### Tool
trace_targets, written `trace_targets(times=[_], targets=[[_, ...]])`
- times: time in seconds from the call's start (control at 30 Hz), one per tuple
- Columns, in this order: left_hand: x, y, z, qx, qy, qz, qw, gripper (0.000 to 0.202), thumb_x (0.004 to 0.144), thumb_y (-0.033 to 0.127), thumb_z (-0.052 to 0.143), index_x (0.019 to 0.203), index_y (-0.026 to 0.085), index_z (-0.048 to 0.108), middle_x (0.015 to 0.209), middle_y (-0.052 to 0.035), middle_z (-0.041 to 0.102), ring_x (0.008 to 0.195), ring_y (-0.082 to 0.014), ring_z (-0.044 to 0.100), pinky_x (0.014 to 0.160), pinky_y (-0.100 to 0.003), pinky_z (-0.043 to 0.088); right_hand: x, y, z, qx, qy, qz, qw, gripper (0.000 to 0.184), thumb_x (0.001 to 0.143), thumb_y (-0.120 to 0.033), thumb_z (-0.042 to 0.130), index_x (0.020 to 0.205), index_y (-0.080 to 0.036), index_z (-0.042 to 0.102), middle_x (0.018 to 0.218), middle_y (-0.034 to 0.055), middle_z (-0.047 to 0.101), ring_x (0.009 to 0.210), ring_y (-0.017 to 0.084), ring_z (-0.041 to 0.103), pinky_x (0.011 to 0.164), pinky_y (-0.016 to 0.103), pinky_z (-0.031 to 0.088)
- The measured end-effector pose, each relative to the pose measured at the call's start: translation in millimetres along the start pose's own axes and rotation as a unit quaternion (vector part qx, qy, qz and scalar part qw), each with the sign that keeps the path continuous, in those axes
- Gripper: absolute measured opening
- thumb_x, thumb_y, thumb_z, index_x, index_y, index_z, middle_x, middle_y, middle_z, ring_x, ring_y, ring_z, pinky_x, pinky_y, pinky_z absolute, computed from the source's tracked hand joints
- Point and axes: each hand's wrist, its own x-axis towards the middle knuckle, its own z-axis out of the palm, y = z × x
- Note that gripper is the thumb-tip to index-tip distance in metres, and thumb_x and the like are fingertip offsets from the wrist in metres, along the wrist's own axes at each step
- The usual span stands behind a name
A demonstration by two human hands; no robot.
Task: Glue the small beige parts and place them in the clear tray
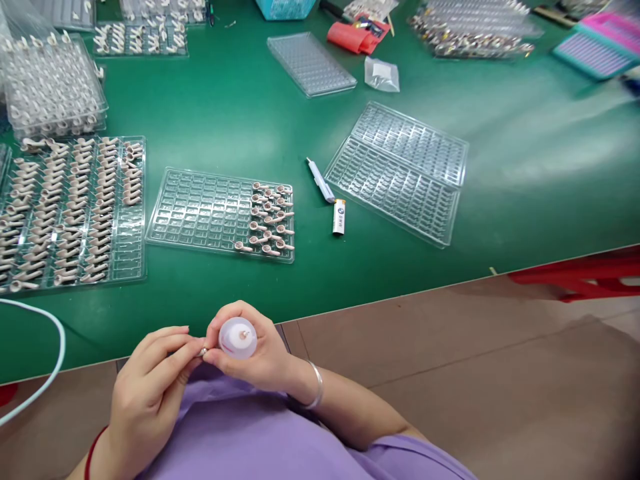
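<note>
My left hand (155, 380), a red cord at its wrist, pinches a small shiny part (202, 351) between thumb and fingers. My right hand (255, 353), with a silver bangle, is wrapped round a translucent squeeze bottle (231, 341) whose narrow tip points up at me. The right thumb and index fingertip meet the small part too, so both hands come together over my lap at the table edge. Beyond them lies a clear compartment tray (200, 207) with several beige earbud-shaped pieces (270, 223) at its right end.
A fuller tray of beige pieces (75, 207) lies at left, below stacked trays (55, 87). A white pen-like tool (320, 180), a BMW-marked lighter (339, 217) and a clear tray (400, 173) lie to the right. A pale cable (60, 347) loops at lower left; a red stool (585, 273) stands right.
</note>
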Motion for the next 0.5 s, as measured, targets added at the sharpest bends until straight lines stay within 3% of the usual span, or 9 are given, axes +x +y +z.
trace_targets(times=[0.1, 0.23, 0.5], targets=[[4, -7, -1.7, 0.031, -0.001, -0.003, 1.000, 0.032, 0.088, 0.001, 0.060, 0.115, 0.017, 0.064, 0.103, -0.0057, 0.069, 0.106, -0.0192, 0.061, 0.091, -0.032, 0.051, 3, -6, -8, -0.047, -0.015, 0.015, 0.999, 0.042, 0.075, -0.027, 0.079, 0.106, -0.023, 0.051, 0.089, 0.0000, 0.060, 0.071, 0.011, 0.057, 0.062, 0.023, 0.050], [7, -25, -3.3, 0.148, 0.018, -0.019, 0.989, 0.026, 0.087, 0.009, 0.065, 0.111, 0.017, 0.068, 0.096, -0.0069, 0.067, 0.089, -0.0202, 0.060, 0.082, -0.035, 0.049, 4, -11, -25, -0.167, -0.014, -0.003, 0.986, 0.053, 0.081, -0.021, 0.071, 0.124, -0.025, 0.039, 0.102, 0.0033, 0.057, 0.081, 0.012, 0.058, 0.066, 0.023, 0.050], [4, -40, 3.1, 0.190, 0.026, -0.046, 0.980, 0.018, 0.088, 0.016, 0.065, 0.105, 0.013, 0.071, 0.085, -0.0067, 0.060, 0.077, -0.0199, 0.055, 0.073, -0.035, 0.046, -7, -1, -30, -0.352, 0.002, -0.233, 0.907, 0.041, 0.087, -0.024, 0.067, 0.125, -0.023, 0.051, 0.097, 0.0061, 0.070, 0.079, 0.016, 0.064, 0.069, 0.028, 0.054]])
